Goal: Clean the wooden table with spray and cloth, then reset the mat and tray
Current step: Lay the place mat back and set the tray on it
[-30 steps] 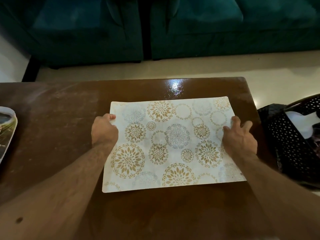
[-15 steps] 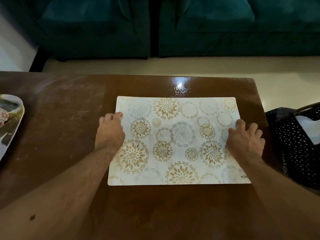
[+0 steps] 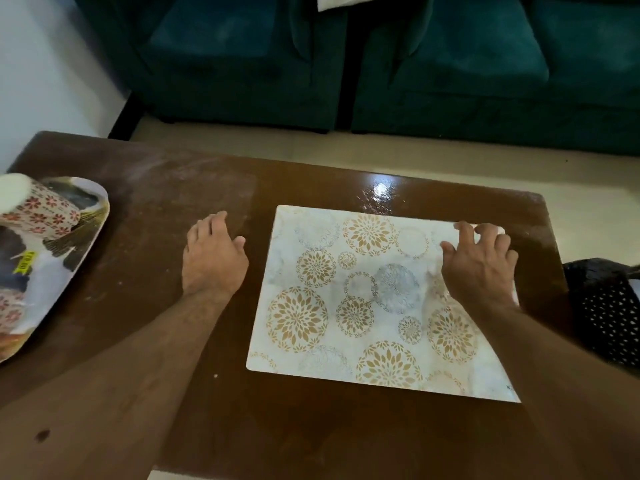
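A white mat (image 3: 363, 306) with gold and grey flower circles lies flat on the right half of the dark wooden table (image 3: 311, 438). My right hand (image 3: 479, 263) rests on the mat's far right corner, fingers spread and pressing down. My left hand (image 3: 213, 254) hovers over bare wood just left of the mat, fingers apart, holding nothing. A printed tray (image 3: 69, 258) sits at the table's left edge with a red-patterned cup (image 3: 38, 206) lying on its side on it. No spray or cloth is in view.
A dusty, dull patch (image 3: 194, 178) covers the table's far left part; the far right part shines wet. A black perforated basket (image 3: 606, 313) stands off the table's right edge. A teal sofa (image 3: 381, 64) runs along the far side across a strip of pale floor.
My left hand has let go of the mat's left edge and moved left onto bare wood. My right hand slid up toward the mat's far right corner. The view swung left, showing more of the tray.
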